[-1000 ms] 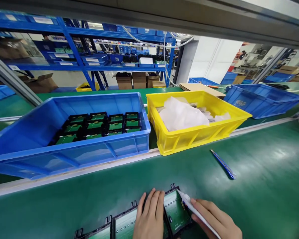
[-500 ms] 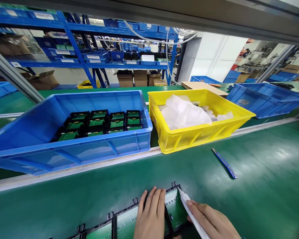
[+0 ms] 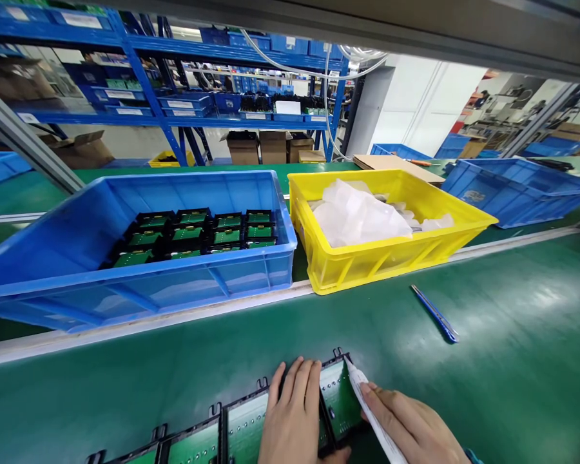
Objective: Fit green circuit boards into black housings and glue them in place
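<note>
Both hands are at work near the lower edge: the left hand (image 3: 292, 412) lies palm down, fingers extended together, over a row of black-framed green circuit boards (image 3: 246, 425), while the right hand (image 3: 406, 415) grips a slim white nozzle tube (image 3: 383, 433). Its long axis slants away and leftward from the right fist, the tip at the far right corner of the row's rightmost circuit board (image 3: 341, 403); whether it touches the frame is hard to tell. That board lies just left of the right hand and just right of the left. Farther off, a blue utility knife (image 3: 435, 314) rests on the green bench, beyond it a yellow bin (image 3: 396, 263) beside a blue bin (image 3: 174, 296) of framed boards.
</note>
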Demonstrator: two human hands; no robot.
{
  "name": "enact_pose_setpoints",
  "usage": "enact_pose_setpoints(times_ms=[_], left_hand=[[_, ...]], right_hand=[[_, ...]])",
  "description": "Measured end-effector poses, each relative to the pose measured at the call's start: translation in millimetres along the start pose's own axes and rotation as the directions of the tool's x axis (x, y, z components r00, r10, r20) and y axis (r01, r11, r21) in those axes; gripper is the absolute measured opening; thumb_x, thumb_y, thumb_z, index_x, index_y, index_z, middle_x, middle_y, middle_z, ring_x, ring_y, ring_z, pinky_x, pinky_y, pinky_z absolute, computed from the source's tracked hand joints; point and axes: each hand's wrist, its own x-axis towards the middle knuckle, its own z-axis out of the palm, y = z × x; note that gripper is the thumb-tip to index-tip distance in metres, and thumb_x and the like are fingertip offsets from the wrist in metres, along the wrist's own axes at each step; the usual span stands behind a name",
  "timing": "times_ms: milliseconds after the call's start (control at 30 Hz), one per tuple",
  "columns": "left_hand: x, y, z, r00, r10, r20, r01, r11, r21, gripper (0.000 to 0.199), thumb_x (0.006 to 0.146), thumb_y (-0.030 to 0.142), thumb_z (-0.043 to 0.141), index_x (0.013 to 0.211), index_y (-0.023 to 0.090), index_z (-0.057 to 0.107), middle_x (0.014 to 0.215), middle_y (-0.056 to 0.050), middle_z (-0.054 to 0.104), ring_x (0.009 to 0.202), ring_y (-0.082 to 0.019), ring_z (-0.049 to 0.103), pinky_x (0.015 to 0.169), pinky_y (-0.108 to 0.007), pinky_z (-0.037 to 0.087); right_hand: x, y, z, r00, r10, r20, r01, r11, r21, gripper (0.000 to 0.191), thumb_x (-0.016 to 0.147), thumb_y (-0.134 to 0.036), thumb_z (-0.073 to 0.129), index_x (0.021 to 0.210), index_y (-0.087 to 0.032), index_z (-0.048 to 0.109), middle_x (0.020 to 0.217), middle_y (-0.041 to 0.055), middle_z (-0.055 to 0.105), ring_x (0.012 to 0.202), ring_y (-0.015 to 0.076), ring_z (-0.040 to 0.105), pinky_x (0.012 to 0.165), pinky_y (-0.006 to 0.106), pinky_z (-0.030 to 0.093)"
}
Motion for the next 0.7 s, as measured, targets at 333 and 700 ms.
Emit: enact_pose_setpoints(times_ms=[333,700], left_hand=[[1.4,1.7,-3.3,1.000,0.005,-0.006,-0.005,1.000,-0.008,0.088,0.064,0.067,0.068,0.129,0.010,0.053,0.123,-0.012,0.067,0.109,-0.035,0.063,0.098,-0.051,0.037],[1.3,2.1,-2.5,1.000,-0.002,0.002,0.002,1.000,-0.011,0.088,0.062,0.066,0.070,0.128,0.010,0.053,0.123,-0.014,0.066,0.110,-0.036,0.062,0.098,-0.053,0.038]], right_hand=[[-3.1,2.1,-0.3,0.997,-0.027,0.066,0.028,0.999,-0.019,0.061,0.103,-0.046,0.020,0.154,-0.014,0.012,0.106,0.0147,0.070,0.091,0.0222,0.070,0.073,0.028,0.057],[-2.2,7.6,-2.7,0.984,-0.111,0.141,0.119,0.992,-0.044,0.062,0.104,-0.042,0.020,0.154,-0.008,0.010,0.107,0.0154,0.070,0.090,0.0212,0.071,0.073,0.025,0.058]])
